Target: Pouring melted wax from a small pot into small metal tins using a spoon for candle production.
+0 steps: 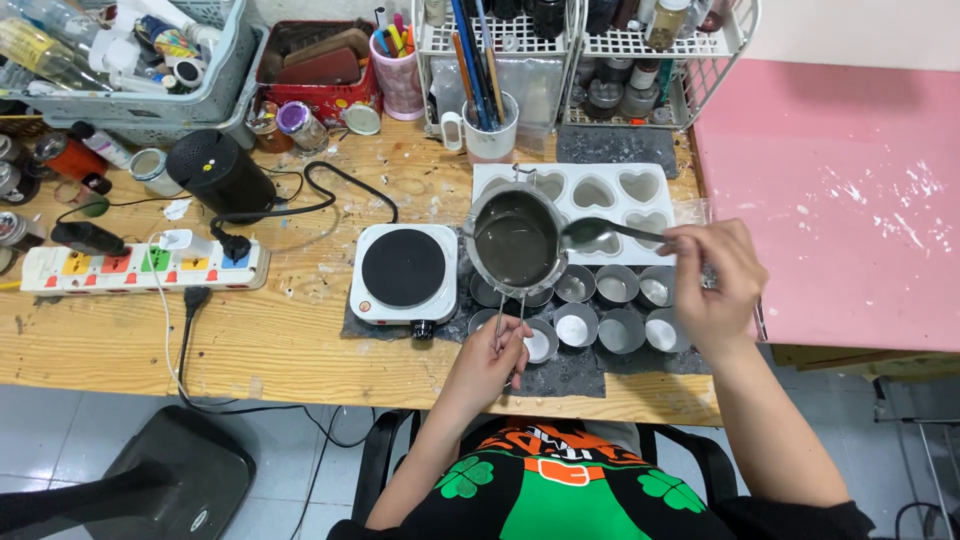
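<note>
My left hand [492, 362] grips the wire handle of a small metal pouring pot [515, 240] that holds dark grey liquid. The pot hangs above several small round metal cups [600, 330] on a dark mat. My right hand [712, 280] holds a metal spoon [605, 232] whose bowl rests at the pot's right rim. Behind the pot lies a white mould with heart-shaped cavities [622, 188].
A small white electric hotplate [403, 270] sits left of the pot. A white power strip [140, 268] with coloured switches and black cables lies further left, by a black speaker [218, 172]. Wire racks, a mug of brushes [487, 130] and bins line the back. A pink table [850, 200] stands at right.
</note>
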